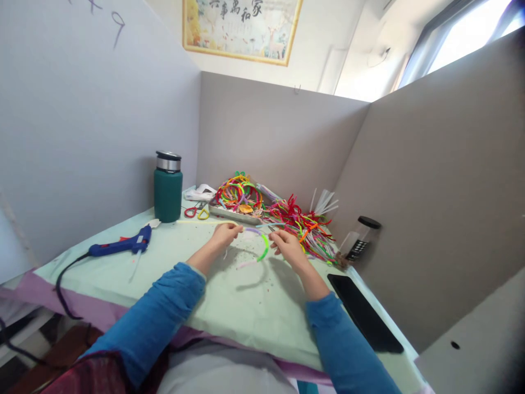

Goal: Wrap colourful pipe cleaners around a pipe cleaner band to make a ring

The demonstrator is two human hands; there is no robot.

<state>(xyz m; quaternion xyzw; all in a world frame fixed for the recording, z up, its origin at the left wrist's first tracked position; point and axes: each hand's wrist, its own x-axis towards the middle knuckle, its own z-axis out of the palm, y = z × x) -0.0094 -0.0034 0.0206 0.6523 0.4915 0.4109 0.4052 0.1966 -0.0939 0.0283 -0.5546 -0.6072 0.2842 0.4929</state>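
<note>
My left hand (pixel 226 233) is closed in a pinch on the end of a curved pipe cleaner strip (pixel 263 249) in purple, green and pale pink. The strip bends down in an open loop between my hands. A pale yellow pipe cleaner (pixel 197 222) runs leftward from beside the left fingertips; whether they grip it too, I cannot tell. My right hand (pixel 286 243) is closed, with the tip of a small dark pointed tool (pixel 271 229) poking out of its fingers; the rest of that tool is hidden. A light blue strip (pixel 274 224) lies just behind these fingertips.
Behind my hands, a metal tray (pixel 233 215) holds colourful pipe cleaner rings, beside a loose pipe cleaner pile (pixel 299 221). A blue glue gun (pixel 123 246) with its cord and a green bottle (pixel 168 189) stand left. A black phone (pixel 365 312) lies right, near a clear jar (pixel 363 238). Partitions enclose the table.
</note>
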